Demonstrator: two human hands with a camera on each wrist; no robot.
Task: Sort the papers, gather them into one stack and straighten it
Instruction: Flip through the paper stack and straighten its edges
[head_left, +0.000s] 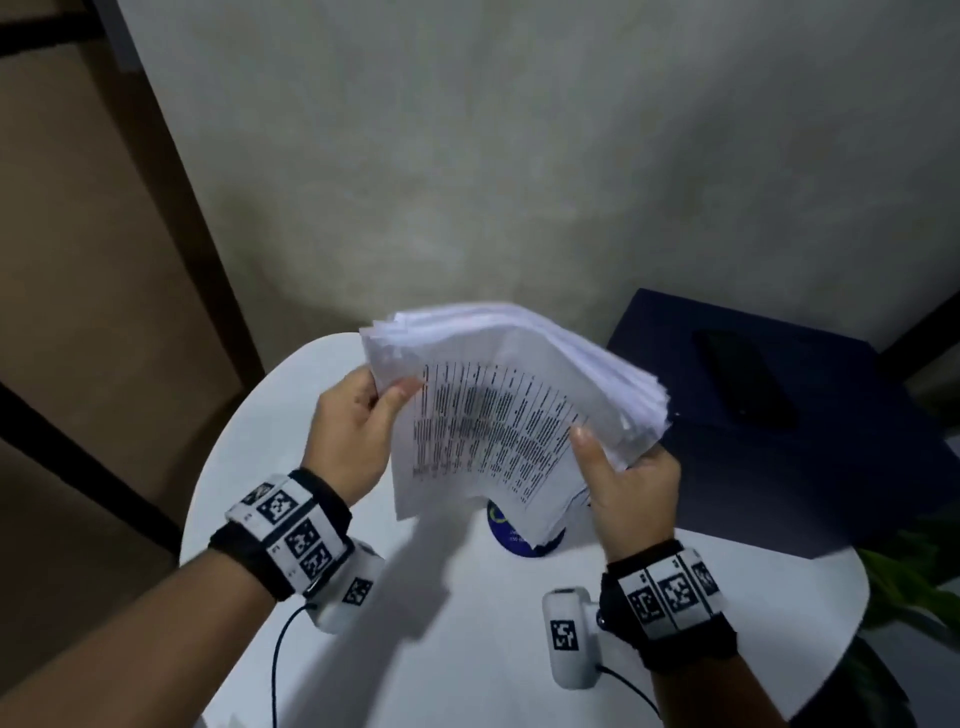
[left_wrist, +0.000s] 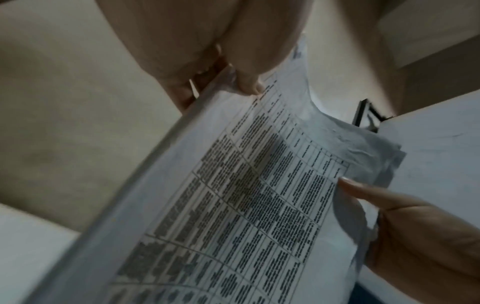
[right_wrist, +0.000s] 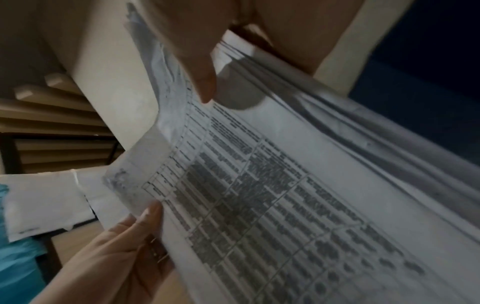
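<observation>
A thick stack of white papers (head_left: 498, 410) with a printed table on the top sheet is held up above the round white table (head_left: 457, 623). My left hand (head_left: 363, 415) grips its left edge, thumb on top. My right hand (head_left: 623, 473) grips the right edge, thumb on the top sheet. The sheets are fanned and uneven along the far and right edges. The left wrist view shows the stack (left_wrist: 233, 205) pinched by my left hand (left_wrist: 233, 80), with the right hand (left_wrist: 405, 222) at its other side. The right wrist view shows the papers (right_wrist: 285, 195) under my right thumb.
A dark blue box (head_left: 779, 431) stands at the table's right with a black phone (head_left: 743, 379) on its lid. A round blue disc (head_left: 511, 535) lies on the table under the stack. A green plant (head_left: 914, 587) is at the far right. A wall is behind.
</observation>
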